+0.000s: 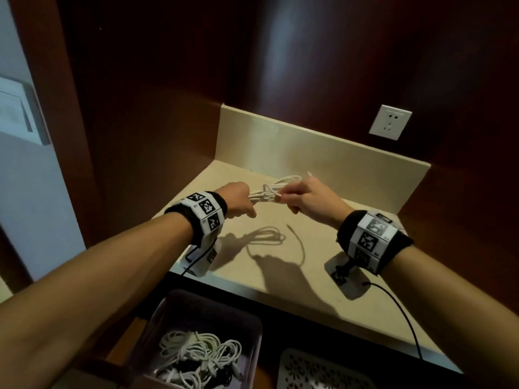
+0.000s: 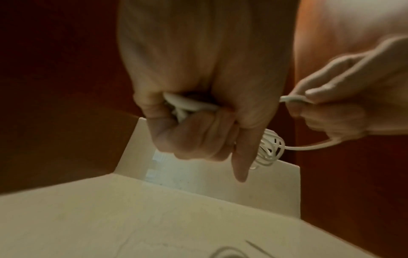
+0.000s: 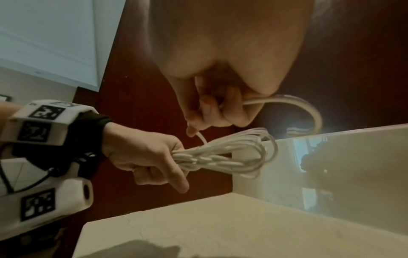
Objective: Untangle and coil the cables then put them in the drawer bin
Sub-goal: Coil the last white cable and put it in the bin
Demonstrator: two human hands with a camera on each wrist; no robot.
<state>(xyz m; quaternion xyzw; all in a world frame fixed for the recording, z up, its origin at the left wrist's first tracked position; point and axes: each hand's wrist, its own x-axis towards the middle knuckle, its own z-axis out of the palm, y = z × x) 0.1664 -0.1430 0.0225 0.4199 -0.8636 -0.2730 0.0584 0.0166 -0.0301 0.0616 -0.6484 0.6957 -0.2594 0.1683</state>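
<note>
A white cable [image 1: 269, 189] hangs in several loops above the beige counter [image 1: 309, 276]. My left hand [image 1: 238, 203] grips one end of the coiled bundle [image 3: 220, 157], fingers curled round it, index finger pointing down. My right hand [image 1: 297, 197] pinches the cable's loose end [image 3: 287, 103] just right of the bundle. The loops [image 2: 269, 148] stick out past the left fist. Below the counter edge a grey drawer bin [image 1: 247, 327] holds several tangled white cables [image 1: 196, 357].
A wall socket [image 1: 389, 122] sits on the dark wood panel at back right. A raised beige backsplash [image 1: 309, 141] borders the counter. A white perforated tray [image 1: 323, 372] lies right of the bin. Black wrist-camera leads [image 1: 404, 313] trail over the counter edge.
</note>
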